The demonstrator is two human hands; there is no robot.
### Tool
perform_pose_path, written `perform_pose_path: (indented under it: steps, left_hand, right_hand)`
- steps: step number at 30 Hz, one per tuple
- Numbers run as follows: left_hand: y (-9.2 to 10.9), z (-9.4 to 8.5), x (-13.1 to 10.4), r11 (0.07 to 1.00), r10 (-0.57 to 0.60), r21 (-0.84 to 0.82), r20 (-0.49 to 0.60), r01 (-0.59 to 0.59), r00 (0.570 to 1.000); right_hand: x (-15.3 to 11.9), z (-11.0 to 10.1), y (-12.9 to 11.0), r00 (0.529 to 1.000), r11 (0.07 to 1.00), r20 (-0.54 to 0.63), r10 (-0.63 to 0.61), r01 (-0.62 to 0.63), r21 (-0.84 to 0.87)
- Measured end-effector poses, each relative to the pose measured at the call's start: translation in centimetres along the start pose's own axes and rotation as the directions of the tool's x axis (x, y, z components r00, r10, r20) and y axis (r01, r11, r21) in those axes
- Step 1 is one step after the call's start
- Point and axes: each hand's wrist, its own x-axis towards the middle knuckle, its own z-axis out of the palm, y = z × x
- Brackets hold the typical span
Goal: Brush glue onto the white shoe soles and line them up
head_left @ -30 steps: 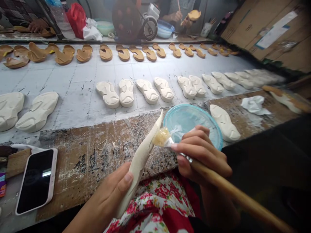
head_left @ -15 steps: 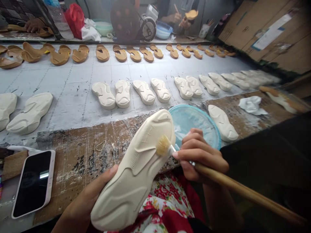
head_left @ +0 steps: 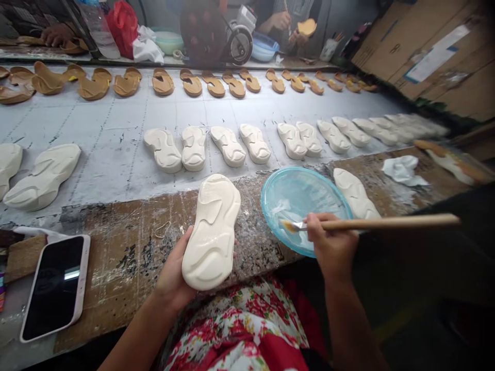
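A cream-white shoe sole stands tilted in front of me, its patterned face with a wet-looking sheen turned up. My left hand is closed round its lower left side, with fingertips showing at the right edge. In my right hand I grip a brush by its long wooden handle. The brush's bristles are over the inside of a round blue bowl, which has whitish smears in it. Just right of the bowl lies another white sole.
Several white soles form a row across the pale table, and tan shoe parts line its far side. A phone lies at left, a crumpled white cloth at right. Beyond the table, a co-worker's hands hold a tan piece.
The brush has left the sole and moved right, over the bowl. My left hand has drawn the sole away from me and stood it more upright.
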Motion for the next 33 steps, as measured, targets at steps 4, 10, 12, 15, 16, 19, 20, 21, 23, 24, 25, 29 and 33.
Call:
perform_pose_path:
  steps: [4, 10, 12, 15, 16, 19, 20, 21, 23, 24, 25, 29, 33]
  left_hand:
    - [-0.2, 0.5, 0.3, 1.000, 0.007, 0.019, -0.054, -0.006, 0.999]
    - [-1.3, 0.6, -0.1, 0.998, 0.061, 0.007, 0.037, -0.061, 0.997]
    - [-1.4, 0.9, -0.5, 0.999, 0.028, 0.037, 0.112, -0.033, 0.993]
    - [-1.4, 1.6, -1.4, 0.999, -0.023, 0.052, 0.207, 0.013, 0.978]
    - [-1.4, 1.8, -1.7, 0.998, -0.037, 0.052, 0.227, 0.025, 0.973]
    - [-1.5, 2.4, -2.3, 0.998, -0.025, 0.056, 0.256, 0.011, 0.966]
    - [-1.5, 2.6, -2.4, 0.998, 0.001, 0.062, 0.259, -0.017, 0.966]
    - [-1.6, 2.6, -2.4, 0.996, 0.030, 0.069, 0.258, -0.049, 0.966]
    - [-1.7, 2.6, -2.4, 0.993, 0.062, 0.080, 0.246, -0.084, 0.967]
    - [-1.8, 2.6, -2.4, 0.993, 0.060, 0.084, 0.236, -0.082, 0.970]
    - [-1.8, 2.5, -2.3, 0.993, 0.050, 0.090, 0.222, -0.072, 0.974]
    - [-1.7, 2.4, -2.1, 0.961, 0.062, 0.260, 0.136, -0.096, 0.989]
    - [-1.7, 2.7, -2.2, 0.856, 0.197, 0.469, 0.099, -0.220, 0.975]
  right_hand:
    - [1.7, -1.5, 1.8, 0.986, 0.990, 0.092, 0.138, -0.134, -0.050]
    - [0.0, -0.5, -1.5, 0.976, 0.982, 0.217, -0.007, -0.035, 0.188]
    - [-0.9, 0.6, -2.9, 0.895, 0.899, 0.321, -0.311, 0.167, 0.404]
    - [-1.4, 2.3, -4.6, 0.735, 0.704, 0.268, -0.623, 0.377, 0.603]
    - [-1.4, 2.8, -5.0, 0.716, 0.674, 0.241, -0.655, 0.408, 0.616]
    - [-0.9, 3.2, -5.7, 0.708, 0.655, 0.191, -0.680, 0.470, 0.591]
    - [-0.8, 3.1, -5.8, 0.713, 0.666, 0.186, -0.676, 0.484, 0.568]
    - [-0.7, 3.0, -5.8, 0.719, 0.677, 0.181, -0.671, 0.495, 0.545]
    - [-0.9, 2.5, -5.7, 0.726, 0.699, 0.193, -0.660, 0.500, 0.511]
    - [-1.0, 2.2, -5.6, 0.729, 0.713, 0.213, -0.650, 0.487, 0.505]
    - [-1.2, 1.9, -5.5, 0.732, 0.726, 0.239, -0.638, 0.469, 0.503]
    - [-1.3, 1.2, -5.4, 0.731, 0.733, 0.258, -0.632, 0.455, 0.505]
    - [-0.4, 1.0, -6.0, 0.689, 0.694, 0.213, -0.692, 0.556, 0.457]
